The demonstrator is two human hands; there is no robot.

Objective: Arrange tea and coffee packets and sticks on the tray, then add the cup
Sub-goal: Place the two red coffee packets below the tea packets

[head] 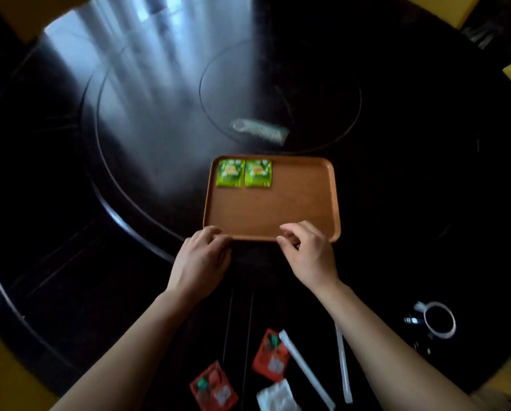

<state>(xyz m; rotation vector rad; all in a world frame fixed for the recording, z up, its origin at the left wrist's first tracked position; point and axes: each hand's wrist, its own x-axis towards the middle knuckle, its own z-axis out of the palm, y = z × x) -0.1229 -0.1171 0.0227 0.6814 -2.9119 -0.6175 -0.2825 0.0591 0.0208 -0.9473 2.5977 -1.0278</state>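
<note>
A brown wooden tray [295, 200] lies on the dark round table. Two green tea packets [230, 173] [258, 173] sit side by side in its far left corner. My left hand [202, 259] rests at the tray's near left corner, fingers curled on the rim. At the near edge, right of centre, my right hand [306, 250] hovers with bent fingers and nothing in it. Close to me lie two red packets [213, 387] [271, 355], a white packet [278, 397] and two white sticks [306, 369] [343, 366]. A white cup [439, 320] stands at the right.
A clear plastic wrapper [260, 132] lies on the turntable [322, 84] beyond the tray. The table's near edge curves past the packets, with yellow floor [8, 375] showing below left.
</note>
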